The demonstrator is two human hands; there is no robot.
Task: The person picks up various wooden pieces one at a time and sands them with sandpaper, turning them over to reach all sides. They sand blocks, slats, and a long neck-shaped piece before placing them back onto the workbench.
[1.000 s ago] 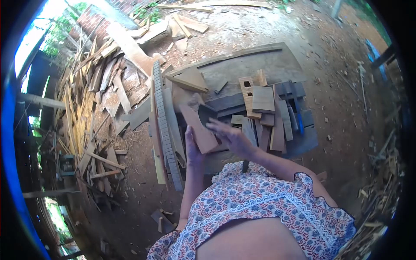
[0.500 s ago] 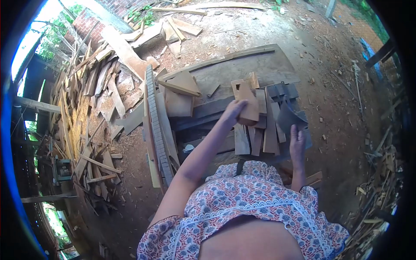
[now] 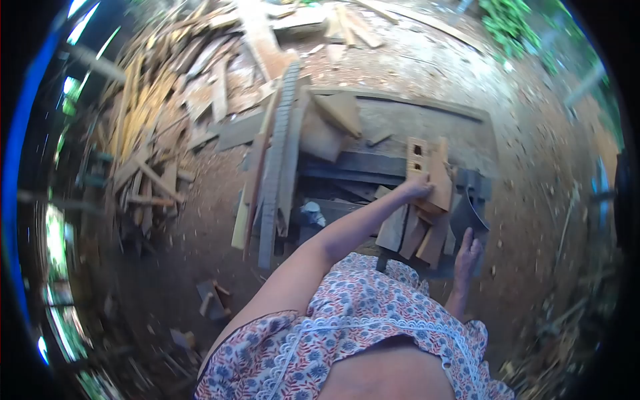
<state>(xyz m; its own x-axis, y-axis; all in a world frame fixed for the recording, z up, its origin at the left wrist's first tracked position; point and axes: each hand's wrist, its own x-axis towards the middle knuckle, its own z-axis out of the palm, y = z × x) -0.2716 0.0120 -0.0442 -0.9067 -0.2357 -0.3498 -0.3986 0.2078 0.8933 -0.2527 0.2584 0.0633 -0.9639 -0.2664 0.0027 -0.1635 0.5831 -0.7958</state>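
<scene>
My left hand (image 3: 420, 189) is closed on the near end of a light brown wooden block (image 3: 438, 190). Right beside that hand is a wooden piece with two square holes (image 3: 417, 155). My right hand (image 3: 468, 255), fingers upright and close together, is at the lower edge of a dark curved sheet (image 3: 468, 215) and appears to pinch it; its grip is partly hidden. Below the block, several short wooden boards (image 3: 413, 235) lie side by side, their far ends covered by the block and my left hand.
A low work surface (image 3: 427, 123) carries dark planks (image 3: 353, 170) and an angled wooden offcut (image 3: 340, 115). Long upright boards (image 3: 277, 173) stand along its left side. Scrap wood (image 3: 150, 177) is heaped on the ground at left. A whitish crumpled item (image 3: 311, 213) lies near my left forearm.
The camera view has turned, so the scene sits further right and lower. The holed piece shows more fully beside my left hand. Both hands remain at the block and the dark sheet.
</scene>
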